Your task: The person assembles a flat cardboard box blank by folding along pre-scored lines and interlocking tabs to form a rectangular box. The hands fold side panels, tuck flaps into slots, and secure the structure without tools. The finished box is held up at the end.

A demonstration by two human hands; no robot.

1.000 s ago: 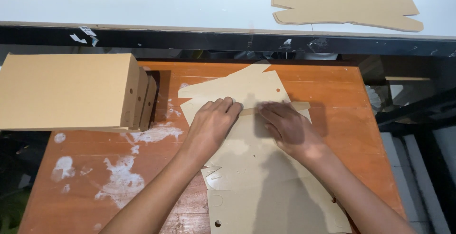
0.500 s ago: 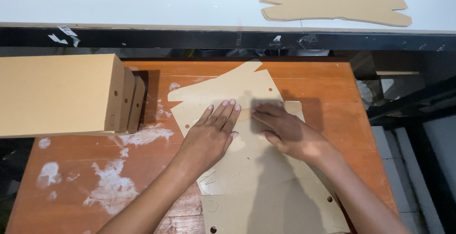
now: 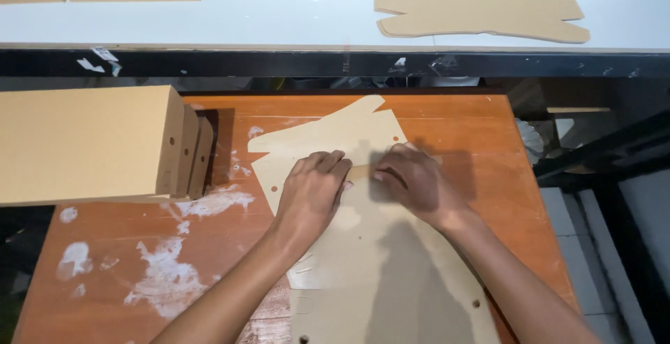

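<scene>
Both hands flat on the cardboard sheet [image 3: 377, 246], nothing held! Left hand [image 3: 312, 194] and right hand [image 3: 413, 182] press side by side, grip wide, on the orange counter [image 3: 230, 260]. Folded box [image 3: 91, 145] sits well left.

Tan cardboard box [image 3: 84, 145] far left on table, plain rectangular

Both hands press flat on a die-cut cardboard sheet [image 3: 363, 246] lying on an orange wooden table [image 3: 125, 246]: the left hand [image 3: 312, 192] and right hand [image 3: 413, 182] sit close together along a fold. A folded cardboard box [image 3: 91, 145] lies at the table's left edge, and another cardboard sheet [image 3: 474, 2] rests on the white surface [image 3: 293, 9] beyond.
</scene>
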